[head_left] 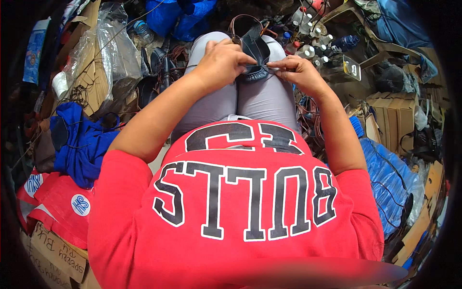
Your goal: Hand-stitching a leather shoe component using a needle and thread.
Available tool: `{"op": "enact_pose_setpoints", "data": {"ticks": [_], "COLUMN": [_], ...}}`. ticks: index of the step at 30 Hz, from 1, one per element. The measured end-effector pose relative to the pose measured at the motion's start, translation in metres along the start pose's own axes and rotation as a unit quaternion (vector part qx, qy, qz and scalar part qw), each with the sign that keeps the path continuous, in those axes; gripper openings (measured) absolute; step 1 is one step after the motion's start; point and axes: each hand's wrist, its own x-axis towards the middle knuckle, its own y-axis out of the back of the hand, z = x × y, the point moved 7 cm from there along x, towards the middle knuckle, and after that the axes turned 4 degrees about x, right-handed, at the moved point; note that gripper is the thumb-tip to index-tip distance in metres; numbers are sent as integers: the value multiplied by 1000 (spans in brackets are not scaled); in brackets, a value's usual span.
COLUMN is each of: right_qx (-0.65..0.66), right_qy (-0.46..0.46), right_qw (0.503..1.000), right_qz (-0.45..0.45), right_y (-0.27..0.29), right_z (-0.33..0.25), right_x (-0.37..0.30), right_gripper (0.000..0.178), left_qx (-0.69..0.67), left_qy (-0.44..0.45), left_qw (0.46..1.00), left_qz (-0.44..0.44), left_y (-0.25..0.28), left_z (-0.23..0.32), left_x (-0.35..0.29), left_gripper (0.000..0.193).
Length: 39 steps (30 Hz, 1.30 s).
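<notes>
A dark leather shoe upper (255, 47) rests across my knees, with a gathered seam around its toe at the near end. A thin brown strip or lace loops up from its far end. My left hand (222, 61) is closed on the upper's left side, its fingertips pressed near the toe seam. Opposite it, my right hand (299, 72) pinches close to the upper's right edge, fingertips almost meeting the left ones. Whatever lies between the right fingertips, perhaps thread or the leather edge, is too small to make out.
Several plastic bottles (313, 41) stand beyond my right knee. Clear plastic bags (118, 43) and cardboard lie at the far left. A blue cloth (82, 144) and red bags (62, 202) are heaped at my left. Flattened cardboard (395, 118) and blue plastic sheeting (382, 178) sit at my right.
</notes>
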Motion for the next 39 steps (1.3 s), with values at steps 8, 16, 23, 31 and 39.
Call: {"op": "enact_pose_setpoints", "data": {"ticks": [8, 16, 23, 31, 39], "right_qx": [212, 141, 175, 143, -58], "right_qy": [-66, -61, -57, -28, 48], "right_qw": [975, 987, 983, 989, 993], "right_qz": [11, -36, -23, 26, 88], "right_y": [-6, -6, 14, 10, 66], "right_z": [13, 8, 18, 24, -4], "right_x": [7, 25, 15, -3, 6], "right_gripper": [22, 11, 14, 15, 23], "left_qx": [-115, -168, -17, -164, -40], "left_qy": [229, 217, 104, 190, 61], "left_qw": [965, 954, 992, 958, 986], "left_qz": [-47, -121, -74, -141, -150], "left_y": [-24, -31, -1, -23, -23], "left_z": [-19, -16, -11, -11, 4], "left_x": [3, 17, 12, 16, 27], "left_gripper": [14, 14, 9, 14, 12]}}
